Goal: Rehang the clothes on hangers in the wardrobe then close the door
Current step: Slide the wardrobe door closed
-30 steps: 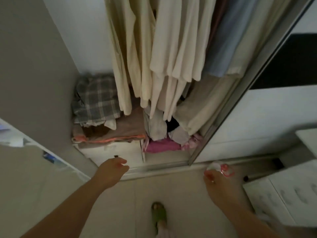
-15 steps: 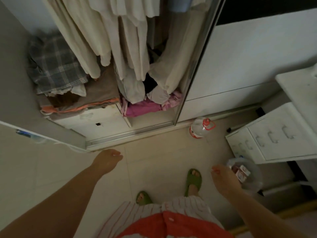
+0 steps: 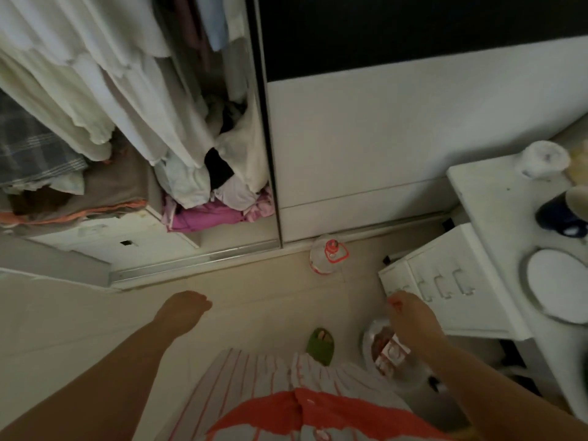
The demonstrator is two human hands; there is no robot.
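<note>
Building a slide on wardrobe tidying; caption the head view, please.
Both empty hands, left hand and right hand, hover above the floor before the open wardrobe, clothes hanging inside.

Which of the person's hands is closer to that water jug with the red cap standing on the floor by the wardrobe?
The right. The right hand hangs just below and right of the water jug, holding nothing. The left hand hangs farther off, to the jug's lower left.
</note>
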